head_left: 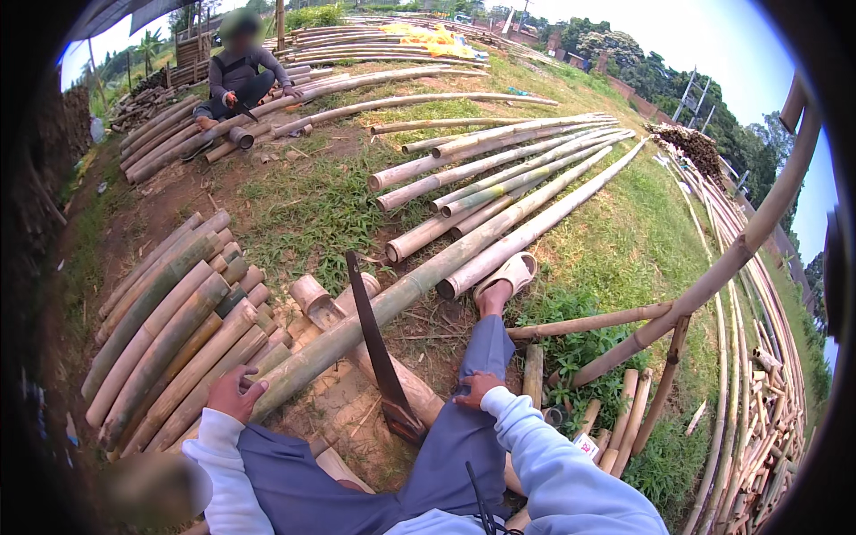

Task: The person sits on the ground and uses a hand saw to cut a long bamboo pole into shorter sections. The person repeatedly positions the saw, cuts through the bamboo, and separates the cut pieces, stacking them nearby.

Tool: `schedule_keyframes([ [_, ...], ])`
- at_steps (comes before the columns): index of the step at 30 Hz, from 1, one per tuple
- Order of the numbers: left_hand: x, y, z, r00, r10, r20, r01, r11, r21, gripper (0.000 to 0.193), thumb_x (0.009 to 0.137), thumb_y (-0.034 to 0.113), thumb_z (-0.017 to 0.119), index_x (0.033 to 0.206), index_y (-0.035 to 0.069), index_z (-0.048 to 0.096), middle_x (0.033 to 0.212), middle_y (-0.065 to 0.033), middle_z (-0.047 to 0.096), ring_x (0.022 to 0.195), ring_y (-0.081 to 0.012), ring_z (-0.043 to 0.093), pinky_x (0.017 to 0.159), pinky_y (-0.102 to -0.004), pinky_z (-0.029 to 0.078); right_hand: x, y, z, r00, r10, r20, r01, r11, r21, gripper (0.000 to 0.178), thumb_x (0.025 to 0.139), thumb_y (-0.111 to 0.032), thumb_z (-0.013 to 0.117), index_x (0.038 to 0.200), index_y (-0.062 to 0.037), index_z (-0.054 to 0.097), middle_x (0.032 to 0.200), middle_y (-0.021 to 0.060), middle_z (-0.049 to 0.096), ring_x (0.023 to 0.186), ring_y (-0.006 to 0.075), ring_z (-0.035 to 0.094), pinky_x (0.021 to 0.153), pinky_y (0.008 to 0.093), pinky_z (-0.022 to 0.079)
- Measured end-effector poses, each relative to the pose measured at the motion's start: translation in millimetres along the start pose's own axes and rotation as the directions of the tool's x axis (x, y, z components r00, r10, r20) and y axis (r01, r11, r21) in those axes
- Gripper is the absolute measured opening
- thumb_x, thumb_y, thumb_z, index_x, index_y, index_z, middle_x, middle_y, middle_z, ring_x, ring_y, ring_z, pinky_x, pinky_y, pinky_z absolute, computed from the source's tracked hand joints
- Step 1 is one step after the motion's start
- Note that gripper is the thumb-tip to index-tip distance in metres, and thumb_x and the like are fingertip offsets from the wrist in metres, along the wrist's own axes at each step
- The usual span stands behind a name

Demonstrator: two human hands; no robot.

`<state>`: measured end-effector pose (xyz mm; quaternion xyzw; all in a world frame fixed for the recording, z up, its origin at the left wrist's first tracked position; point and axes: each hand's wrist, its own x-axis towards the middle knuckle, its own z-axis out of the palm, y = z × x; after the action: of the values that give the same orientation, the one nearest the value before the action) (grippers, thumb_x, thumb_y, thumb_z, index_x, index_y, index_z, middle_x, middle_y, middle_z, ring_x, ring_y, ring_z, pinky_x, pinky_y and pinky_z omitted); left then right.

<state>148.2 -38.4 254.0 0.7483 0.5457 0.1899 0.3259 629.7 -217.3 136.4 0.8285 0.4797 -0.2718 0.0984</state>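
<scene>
A long greenish bamboo pole [419, 283] runs from beside my left thigh toward the far right. Next to its near end is my left hand [235, 393], fingers loosely bent and apart, nothing held; whether it touches the pole is unclear. My right hand [479, 390] rests on my right knee, its fingers laid over the grey trousers, holding nothing. Between my legs a hand saw [382, 358] stands tilted against the pole, dark blade up, handle low. Beneath the pole lies a thick bamboo piece [406, 390], with a notched bamboo block [314, 300] beyond it.
Cut bamboo lengths [169, 330] are stacked at left. Long bamboo poles [499, 192] fan out ahead on grass. A bent bamboo pole [713, 276] rises at right, near short pieces and long poles. Another person [245, 76] sits at far left holding a dark tool.
</scene>
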Motion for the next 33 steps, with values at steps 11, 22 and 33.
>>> schedule_keyframes([
  [11,-0.7,12.2,2.8,0.994,-0.079,0.072,0.082,0.996,-0.041,0.043,0.094,0.027,0.075,0.125,-0.001,0.066,0.091,-0.0129,0.070,0.082,-0.0193,0.065,0.076,-0.0352,0.053,-43.1,-67.7,-173.6,-0.153,-0.205,-0.967,0.652,0.714,-0.255,0.092,0.089,-0.017,0.078,0.162,-0.0064,0.024,0.160,0.0282,0.034,0.143,0.0446,0.043,0.116,0.0512,0.038],
  [22,-2.6,-5.8,-5.8,0.999,-0.046,0.013,0.047,0.998,-0.032,0.039,0.093,0.021,0.075,0.122,-0.003,0.065,0.085,-0.0142,0.070,0.079,-0.0199,0.066,0.071,-0.0353,0.053,30.7,1.4,-19.7,0.968,-0.062,-0.243,0.135,0.945,0.299,0.078,0.090,-0.046,0.074,0.155,-0.0130,0.045,0.148,0.0207,0.055,0.138,0.0403,0.052,0.115,0.0472,0.042],
  [33,-8.6,-8.5,-1.6,0.998,-0.055,0.029,0.056,0.998,-0.040,0.040,0.092,0.021,0.075,0.123,-0.002,0.065,0.089,-0.0168,0.073,0.081,-0.0224,0.070,0.074,-0.0358,0.055,51.6,86.6,-145.1,0.827,0.079,-0.557,0.140,0.930,0.340,0.093,0.083,-0.039,0.080,0.158,-0.0079,0.035,0.120,0.0198,0.073,0.119,0.0374,0.066,0.105,0.0429,0.050],
])
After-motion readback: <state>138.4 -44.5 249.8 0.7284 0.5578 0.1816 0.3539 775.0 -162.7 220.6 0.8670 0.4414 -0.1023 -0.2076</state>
